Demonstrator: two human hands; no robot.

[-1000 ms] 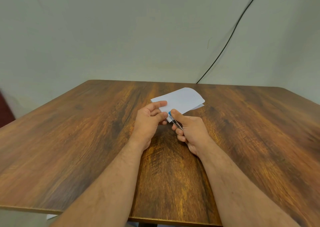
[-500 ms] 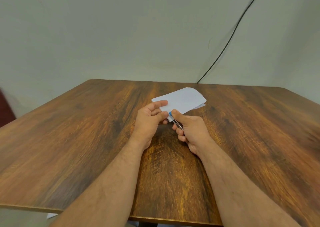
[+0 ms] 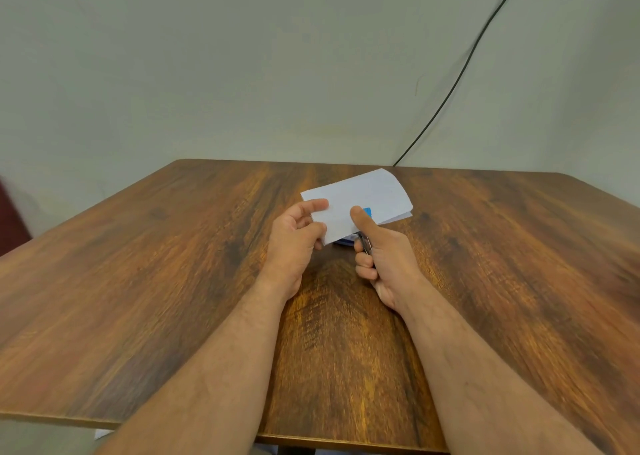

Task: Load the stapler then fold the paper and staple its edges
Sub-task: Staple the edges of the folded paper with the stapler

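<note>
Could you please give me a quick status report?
Left hand pinches folded paper. Right hand grips blue stapler, clamped on paper edge. Nothing obstructing.

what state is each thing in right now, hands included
paper: folded, held above the table, near edge inside the stapler
stapler: blue, mostly hidden, closed over the paper's edge
left hand: pinches the paper's left end
right hand: grips the stapler, thumb on top
table: wooden, under both hands
cable: hangs along the wall

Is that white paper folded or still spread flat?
Folded: the paper shows a rounded fold at its far end and two layered edges on the right.
</note>
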